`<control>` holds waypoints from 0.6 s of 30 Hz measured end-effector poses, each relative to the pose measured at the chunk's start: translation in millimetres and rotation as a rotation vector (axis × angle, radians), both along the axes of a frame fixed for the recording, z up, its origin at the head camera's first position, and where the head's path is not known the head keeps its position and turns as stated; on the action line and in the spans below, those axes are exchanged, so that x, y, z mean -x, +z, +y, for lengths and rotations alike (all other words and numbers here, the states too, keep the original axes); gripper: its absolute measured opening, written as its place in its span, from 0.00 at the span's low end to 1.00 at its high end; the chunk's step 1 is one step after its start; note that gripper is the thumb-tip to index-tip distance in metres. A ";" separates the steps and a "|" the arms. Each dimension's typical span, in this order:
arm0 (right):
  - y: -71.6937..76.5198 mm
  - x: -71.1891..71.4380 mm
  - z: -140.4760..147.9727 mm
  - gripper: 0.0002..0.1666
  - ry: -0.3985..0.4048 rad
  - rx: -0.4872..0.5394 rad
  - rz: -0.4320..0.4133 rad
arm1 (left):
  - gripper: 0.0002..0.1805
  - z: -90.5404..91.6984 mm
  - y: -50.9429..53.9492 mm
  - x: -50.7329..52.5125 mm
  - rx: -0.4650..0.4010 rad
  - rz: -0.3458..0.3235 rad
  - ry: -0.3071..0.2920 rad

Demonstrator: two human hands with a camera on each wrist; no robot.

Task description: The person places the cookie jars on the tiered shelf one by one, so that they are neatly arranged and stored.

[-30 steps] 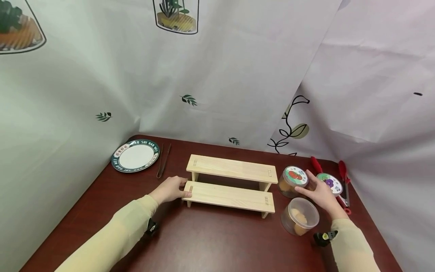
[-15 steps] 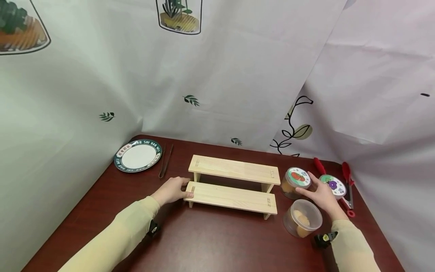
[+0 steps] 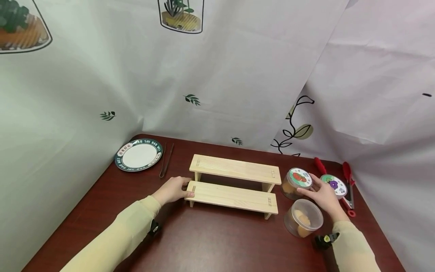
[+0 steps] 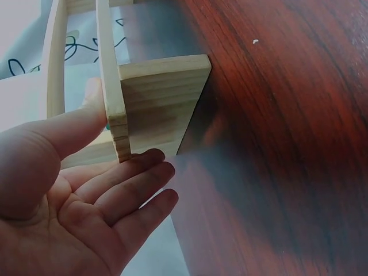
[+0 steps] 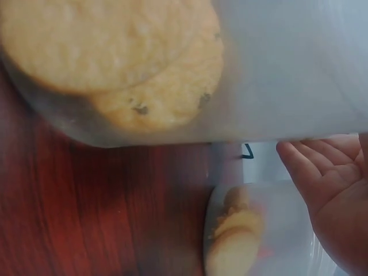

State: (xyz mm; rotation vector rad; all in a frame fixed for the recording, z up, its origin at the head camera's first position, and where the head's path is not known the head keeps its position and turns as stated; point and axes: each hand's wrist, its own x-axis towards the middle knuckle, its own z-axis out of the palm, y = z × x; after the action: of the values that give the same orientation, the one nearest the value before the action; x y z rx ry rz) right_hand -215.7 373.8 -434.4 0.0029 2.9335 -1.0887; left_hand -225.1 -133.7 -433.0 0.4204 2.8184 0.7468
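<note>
At the left end of the lower wooden shelf [image 3: 231, 196], my left hand [image 3: 171, 190] pinches the board. Its thumb lies on top, with the other fingers at the edge and underside in the left wrist view. My right hand [image 3: 321, 194] is around the right side of the jar with a red-fruit lid [image 3: 300, 178], thumb in front. In front of that jar stands an open clear jar of biscuits [image 3: 304, 219]. It fills much of the right wrist view, where my right fingertips pass out of sight behind it.
Behind the lower shelf is a taller wooden one [image 3: 234, 169]. A purple-flower-lidded jar [image 3: 334, 186] and red-handled tools [image 3: 347, 172] stand or lie at the right. A green-rimmed plate [image 3: 138, 155] and metal tongs [image 3: 166, 162] lie at the back left, near the printed cloth [image 3: 221, 94].
The head view has shifted slightly, so the scene sits a little further right. Both hands keep nearly the same places at the shelf and the jar.
</note>
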 end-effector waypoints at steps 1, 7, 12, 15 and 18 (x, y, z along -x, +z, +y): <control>0.0 -0.6 0.0 0.56 -0.002 0.005 0.006 | 0.32 -0.2 -0.3 -0.3 -0.006 -0.002 0.003; 1.7 -6.1 0.3 0.55 -0.013 0.033 0.030 | 0.33 -0.1 -0.4 -1.2 -0.027 -0.011 0.010; 5.4 -9.9 0.9 0.55 -0.028 0.051 0.023 | 0.32 0.8 -0.3 -1.0 -0.019 -0.002 0.001; 8.6 -11.0 0.2 0.55 -0.037 0.061 0.021 | 0.32 0.7 0.2 -0.8 -0.016 0.002 -0.001; 12.0 -11.0 -0.8 0.56 -0.046 0.066 0.024 | 0.31 0.2 0.3 -0.7 -0.010 0.001 0.001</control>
State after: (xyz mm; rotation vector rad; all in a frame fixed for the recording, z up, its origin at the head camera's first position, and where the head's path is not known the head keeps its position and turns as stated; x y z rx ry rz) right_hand -204.7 373.0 -422.3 0.0570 2.9308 -1.2003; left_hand -224.4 -133.5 -432.7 0.4209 2.8173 0.7622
